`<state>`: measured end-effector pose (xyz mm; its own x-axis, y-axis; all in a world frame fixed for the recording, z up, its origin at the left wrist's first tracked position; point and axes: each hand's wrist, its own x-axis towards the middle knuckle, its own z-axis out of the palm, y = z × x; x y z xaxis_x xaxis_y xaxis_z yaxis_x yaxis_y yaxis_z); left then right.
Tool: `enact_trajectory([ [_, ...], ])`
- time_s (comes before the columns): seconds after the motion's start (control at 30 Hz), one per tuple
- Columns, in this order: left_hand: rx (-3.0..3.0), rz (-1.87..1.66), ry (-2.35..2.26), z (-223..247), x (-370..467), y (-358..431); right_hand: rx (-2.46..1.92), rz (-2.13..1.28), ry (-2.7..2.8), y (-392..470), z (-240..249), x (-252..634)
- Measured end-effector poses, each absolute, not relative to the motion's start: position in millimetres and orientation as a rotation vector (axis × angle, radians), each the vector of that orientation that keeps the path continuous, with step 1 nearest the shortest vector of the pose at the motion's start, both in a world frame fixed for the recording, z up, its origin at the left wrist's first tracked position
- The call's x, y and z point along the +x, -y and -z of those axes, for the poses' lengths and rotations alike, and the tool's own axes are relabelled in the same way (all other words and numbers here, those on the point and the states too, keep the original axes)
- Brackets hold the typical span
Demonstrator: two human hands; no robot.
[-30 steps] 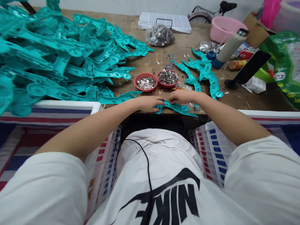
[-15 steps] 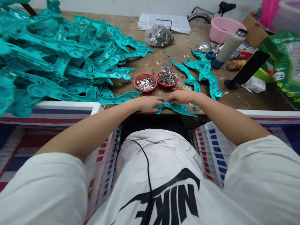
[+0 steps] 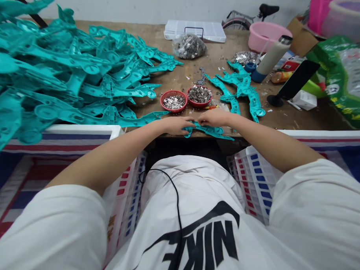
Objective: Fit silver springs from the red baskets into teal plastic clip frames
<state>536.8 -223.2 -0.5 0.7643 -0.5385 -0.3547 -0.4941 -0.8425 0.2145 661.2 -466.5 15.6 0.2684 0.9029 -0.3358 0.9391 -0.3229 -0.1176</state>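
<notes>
A teal plastic part (image 3: 211, 130) lies at the table's front edge, in front of my body. My left hand (image 3: 180, 125) grips its left end, fingers bent over it. Over the same part, close to the left fingertips, my right hand (image 3: 213, 117) has its fingers pinched together and pointing down; whatever they hold is hidden. Just beyond the hands stand two red baskets of small metal pieces, the left basket (image 3: 161, 105) with shinier clips and the right basket (image 3: 211, 100) with darker ones. A red-and-yellow tool (image 3: 211, 107) lies behind my right hand.
Teal parts (image 3: 90, 65) are heaped high on the left, and several more (image 3: 243, 86) lie to the right. A bag of metal pieces (image 3: 190, 46) sits further back. A bottle (image 3: 272, 59), a phone on a stand (image 3: 298, 81) and a pink basin (image 3: 267, 37) occupy the right side.
The camera view has shifted slightly. Both hands stay at the teal part, with the right fingers still pinched over it; hardly any other movement shows.
</notes>
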Motion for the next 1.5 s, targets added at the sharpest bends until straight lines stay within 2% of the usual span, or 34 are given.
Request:
enact_trajectory([
  [0.33, 2.847, 0.625, 0.782, 6, 540, 215, 2.506, 0.330, -1.658, 462, -16, 647],
  [0.53, 2.832, 0.619, 0.809, 9, 542, 211, 2.384, 0.254, -1.705, 460, -23, 642],
  [0.9, 2.769, 0.626, 0.814, 13, 547, 205, 2.386, 0.332, -1.782, 463, -20, 655],
  [1.2, 2.740, 0.646, 0.801, 12, 548, 201, 2.492, 0.283, -1.810, 469, 1, 672],
  [1.5, 2.716, 0.638, 0.801, 14, 550, 203, 2.434, 0.324, -1.792, 468, -8, 659],
])
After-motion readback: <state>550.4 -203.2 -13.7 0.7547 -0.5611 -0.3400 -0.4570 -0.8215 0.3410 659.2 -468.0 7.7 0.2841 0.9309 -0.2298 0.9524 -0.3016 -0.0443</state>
